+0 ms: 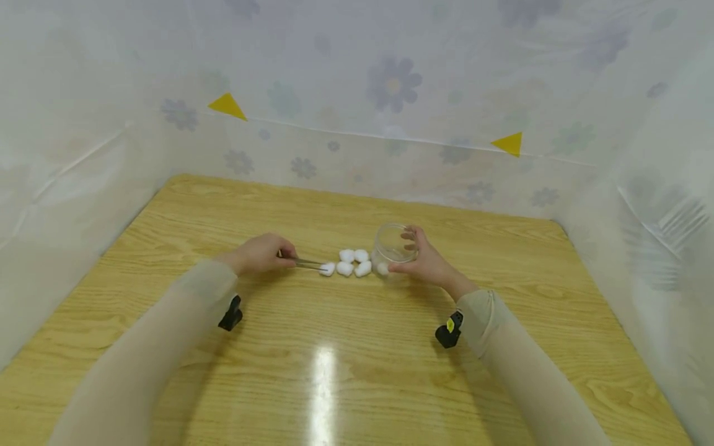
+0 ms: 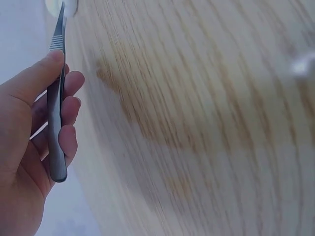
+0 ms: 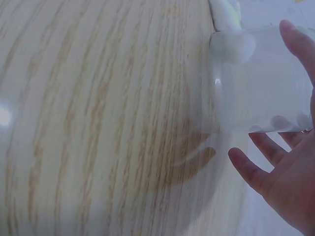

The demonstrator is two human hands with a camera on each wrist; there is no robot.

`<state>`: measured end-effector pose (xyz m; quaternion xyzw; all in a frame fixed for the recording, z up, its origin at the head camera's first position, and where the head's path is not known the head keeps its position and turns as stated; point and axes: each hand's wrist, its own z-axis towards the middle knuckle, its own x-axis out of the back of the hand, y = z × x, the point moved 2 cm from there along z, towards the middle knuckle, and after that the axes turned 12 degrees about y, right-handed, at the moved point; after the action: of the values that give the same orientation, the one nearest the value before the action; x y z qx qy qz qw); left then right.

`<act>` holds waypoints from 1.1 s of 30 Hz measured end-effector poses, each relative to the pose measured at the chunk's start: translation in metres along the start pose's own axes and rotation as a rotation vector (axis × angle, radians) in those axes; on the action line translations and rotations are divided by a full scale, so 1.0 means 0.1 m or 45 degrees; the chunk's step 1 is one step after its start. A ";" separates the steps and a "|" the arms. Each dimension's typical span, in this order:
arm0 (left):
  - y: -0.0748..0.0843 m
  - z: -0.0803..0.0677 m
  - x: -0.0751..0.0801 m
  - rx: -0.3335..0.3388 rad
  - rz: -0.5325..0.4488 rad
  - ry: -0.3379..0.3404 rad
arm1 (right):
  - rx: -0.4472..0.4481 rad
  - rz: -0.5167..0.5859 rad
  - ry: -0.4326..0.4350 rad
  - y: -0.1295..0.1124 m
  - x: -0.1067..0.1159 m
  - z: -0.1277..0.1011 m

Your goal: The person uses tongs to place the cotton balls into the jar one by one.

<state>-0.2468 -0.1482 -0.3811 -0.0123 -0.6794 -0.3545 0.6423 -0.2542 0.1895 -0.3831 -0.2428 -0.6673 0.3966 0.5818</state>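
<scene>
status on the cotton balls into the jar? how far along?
Early. Done: one cotton ball seems to sit inside the clear jar. In hand: the left hand grips tweezers whose tips reach the nearest ball; the right hand steadies the jar. Left: five cotton balls on the table beside the jar, that one included.

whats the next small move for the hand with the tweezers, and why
Probably squeeze the tweezers on the nearest cotton ball and lift it toward the clear jar. The left hand has the tips at that ball, the right hand steadies the jar, and one ball already sits inside.
</scene>
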 end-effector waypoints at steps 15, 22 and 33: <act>0.03 -0.02 0.02 0.025 -0.017 0.029 | -0.016 0.005 -0.014 0.04 -0.01 0.02; 0.01 -0.05 0.03 0.059 -0.083 0.059 | -0.008 -0.005 -0.006 0.03 0.00 0.00; 0.02 -0.04 0.16 0.103 -0.198 0.124 | -0.014 0.010 -0.010 0.03 0.00 0.00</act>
<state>-0.2453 -0.1554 -0.3664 0.0838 -0.6600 -0.3758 0.6451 -0.2544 0.1908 -0.3854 -0.2471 -0.6707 0.3962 0.5763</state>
